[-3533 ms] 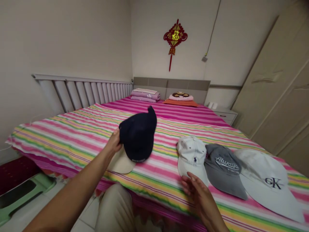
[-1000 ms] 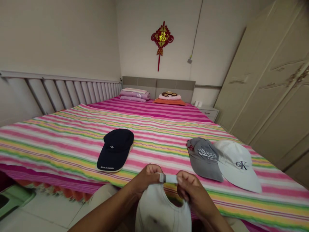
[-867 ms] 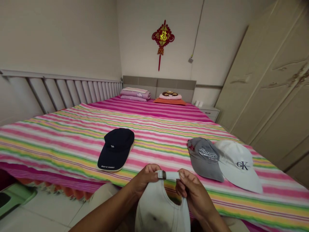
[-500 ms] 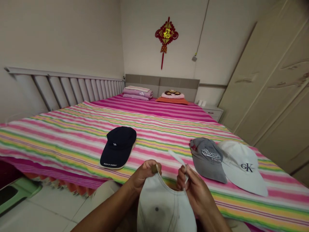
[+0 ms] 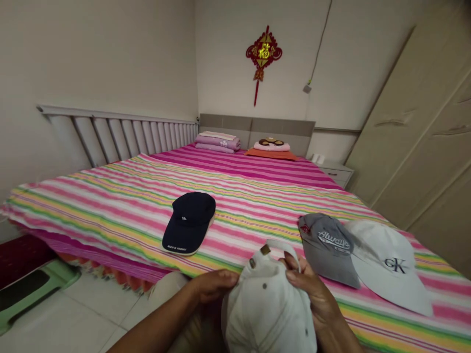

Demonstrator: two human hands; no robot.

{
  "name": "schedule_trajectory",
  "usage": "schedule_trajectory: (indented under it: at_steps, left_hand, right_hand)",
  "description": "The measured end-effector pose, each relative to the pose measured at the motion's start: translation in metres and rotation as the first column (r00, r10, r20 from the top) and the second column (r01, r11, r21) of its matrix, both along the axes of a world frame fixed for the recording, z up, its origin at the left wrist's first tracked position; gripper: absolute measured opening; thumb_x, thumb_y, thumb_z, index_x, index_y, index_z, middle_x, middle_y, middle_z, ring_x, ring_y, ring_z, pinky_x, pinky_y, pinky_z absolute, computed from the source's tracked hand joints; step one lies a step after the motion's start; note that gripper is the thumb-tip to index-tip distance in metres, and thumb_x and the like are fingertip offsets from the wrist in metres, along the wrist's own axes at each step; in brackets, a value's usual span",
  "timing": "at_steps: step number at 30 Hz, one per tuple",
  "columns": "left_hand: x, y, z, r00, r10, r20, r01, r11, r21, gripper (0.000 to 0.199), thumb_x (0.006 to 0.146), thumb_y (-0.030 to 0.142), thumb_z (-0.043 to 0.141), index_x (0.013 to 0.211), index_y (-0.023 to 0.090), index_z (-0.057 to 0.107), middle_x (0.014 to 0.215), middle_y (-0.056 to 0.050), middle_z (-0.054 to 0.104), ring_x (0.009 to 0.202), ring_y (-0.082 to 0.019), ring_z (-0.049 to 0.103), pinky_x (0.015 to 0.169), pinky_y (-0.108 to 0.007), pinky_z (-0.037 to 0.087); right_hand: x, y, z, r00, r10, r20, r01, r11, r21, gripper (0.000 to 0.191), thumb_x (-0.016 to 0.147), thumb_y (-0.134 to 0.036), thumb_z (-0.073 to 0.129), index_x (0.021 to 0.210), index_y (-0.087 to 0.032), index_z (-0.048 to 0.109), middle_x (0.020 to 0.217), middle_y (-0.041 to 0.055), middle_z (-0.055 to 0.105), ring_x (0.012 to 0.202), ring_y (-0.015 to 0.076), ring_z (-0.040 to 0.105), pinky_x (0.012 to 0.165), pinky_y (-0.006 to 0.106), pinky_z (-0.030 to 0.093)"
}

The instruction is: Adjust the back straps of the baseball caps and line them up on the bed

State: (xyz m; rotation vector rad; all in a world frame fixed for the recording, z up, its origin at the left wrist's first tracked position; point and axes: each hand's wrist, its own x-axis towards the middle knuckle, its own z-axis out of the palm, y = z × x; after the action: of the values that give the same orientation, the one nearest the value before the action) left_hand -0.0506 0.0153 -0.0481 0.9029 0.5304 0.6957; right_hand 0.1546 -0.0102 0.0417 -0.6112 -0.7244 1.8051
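Note:
Between my hands is a white baseball cap, its back strap and metal buckle turned toward the bed. My left hand grips the cap's left edge, thumb on top and the other fingers partly hidden. On the other side, my right hand holds the cap's right edge beside the looped strap. A navy cap lies on the bed, ahead and to the left. To the right rest a grey cap with white lettering and, partly under it, a white cap marked with dark letters.
The bed has a striped cover, with folded bedding near the headboard. A white rail runs along the left side. A green stool stands at lower left; a wardrobe is on the right.
My hands have shifted from the cap's strap ends to its sides. The strap now forms a loop at the back, and the cap's crown is more crumpled. The view has turned slightly left.

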Motion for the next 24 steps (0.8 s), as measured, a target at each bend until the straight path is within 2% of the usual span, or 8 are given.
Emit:
schedule_trajectory:
  at_steps: [3, 6, 9, 12, 17, 19, 21, 24]
  left_hand:
    - [-0.008, -0.012, -0.026, 0.999, 0.012, -0.036, -0.014, 0.997, -0.075, 0.026, 0.057, 0.032, 0.073, 0.066, 0.008, 0.067, 0.059, -0.005, 0.062, 0.055, -0.012, 0.053, 0.059, -0.024, 0.039]
    - [-0.02, -0.012, -0.027, 0.976, 0.215, -0.041, -0.217, 0.975, -0.039, 0.024, 0.06, 0.031, 0.072, 0.06, 0.008, 0.065, 0.053, -0.003, 0.059, 0.047, -0.008, 0.048, 0.051, -0.021, 0.035]
    - [-0.041, 0.005, -0.001, 0.918, 0.397, -0.029, -0.396, 0.918, 0.017, 0.024, 0.06, 0.03, 0.072, 0.061, 0.008, 0.064, 0.053, -0.003, 0.059, 0.045, -0.007, 0.047, 0.047, -0.019, 0.034]
    - [-0.068, 0.034, 0.04, 0.843, 0.537, 0.001, -0.536, 0.841, 0.071, 0.023, 0.06, 0.029, 0.072, 0.065, 0.008, 0.065, 0.053, -0.002, 0.061, 0.044, -0.007, 0.049, 0.047, -0.018, 0.037]
    - [-0.107, 0.093, 0.116, 0.681, 0.729, 0.072, -0.731, 0.67, 0.129, 0.018, 0.064, 0.028, 0.069, 0.073, 0.012, 0.064, 0.059, -0.002, 0.066, 0.052, -0.011, 0.057, 0.055, -0.021, 0.045]
    - [-0.121, 0.112, 0.137, 0.622, 0.781, 0.053, -0.78, 0.614, 0.121, 0.021, 0.067, 0.028, 0.066, 0.082, 0.014, 0.064, 0.065, -0.002, 0.068, 0.056, -0.013, 0.06, 0.058, -0.022, 0.048]
    - [-0.136, 0.123, 0.145, 0.585, 0.81, -0.035, -0.805, 0.586, 0.088, 0.023, 0.068, 0.026, 0.065, 0.087, 0.012, 0.064, 0.064, -0.004, 0.069, 0.054, -0.015, 0.061, 0.056, -0.025, 0.049]
    - [-0.156, 0.121, 0.129, 0.545, 0.805, -0.236, -0.826, 0.564, 0.015, 0.025, 0.066, 0.019, 0.066, 0.088, 0.008, 0.063, 0.056, -0.007, 0.067, 0.044, -0.02, 0.059, 0.048, -0.031, 0.05]
  right_hand:
    - [0.003, 0.009, 0.0, 0.997, -0.079, -0.013, 0.078, 0.996, -0.031, 0.034, 0.047, -0.01, 0.076, 0.064, -0.02, 0.049, 0.056, -0.0065, 0.056, 0.051, 0.0105, 0.056, 0.052, 0.021, 0.046]
    - [0.011, 0.027, -0.007, 0.979, -0.189, 0.076, 0.194, 0.978, -0.07, 0.033, 0.047, -0.01, 0.077, 0.064, -0.019, 0.05, 0.049, -0.0082, 0.055, 0.044, 0.0081, 0.053, 0.044, 0.016, 0.043]
    - [0.025, 0.047, -0.019, 0.922, -0.336, 0.192, 0.366, 0.919, -0.146, 0.03, 0.048, -0.015, 0.076, 0.069, -0.018, 0.054, 0.059, -0.0042, 0.065, 0.049, 0.0105, 0.058, 0.047, 0.019, 0.047]
    - [0.037, 0.059, -0.033, 0.888, -0.416, 0.198, 0.454, 0.861, -0.23, 0.019, 0.055, -0.018, 0.07, 0.068, -0.018, 0.056, 0.067, -0.0007, 0.068, 0.057, 0.0135, 0.062, 0.053, 0.023, 0.051]
    - [0.035, 0.055, -0.051, 0.922, -0.356, 0.15, 0.386, 0.862, -0.329, 0.014, 0.06, -0.013, 0.065, 0.07, -0.017, 0.057, 0.07, 0.0045, 0.07, 0.064, 0.0174, 0.066, 0.057, 0.026, 0.053]
    - [0.033, 0.05, -0.059, 0.932, -0.338, 0.135, 0.364, 0.863, -0.351, 0.016, 0.061, -0.012, 0.064, 0.076, -0.017, 0.058, 0.072, 0.0063, 0.071, 0.064, 0.0173, 0.066, 0.055, 0.026, 0.053]
    - [0.036, 0.045, -0.069, 0.935, -0.333, 0.125, 0.355, 0.854, -0.379, 0.015, 0.064, -0.01, 0.062, 0.077, -0.016, 0.058, 0.07, 0.0065, 0.071, 0.061, 0.0166, 0.066, 0.053, 0.024, 0.053]
    - [0.047, 0.038, -0.085, 0.934, -0.331, 0.135, 0.356, 0.824, -0.44, 0.013, 0.068, -0.006, 0.059, 0.076, -0.016, 0.057, 0.065, 0.0056, 0.07, 0.055, 0.0148, 0.065, 0.049, 0.023, 0.052]
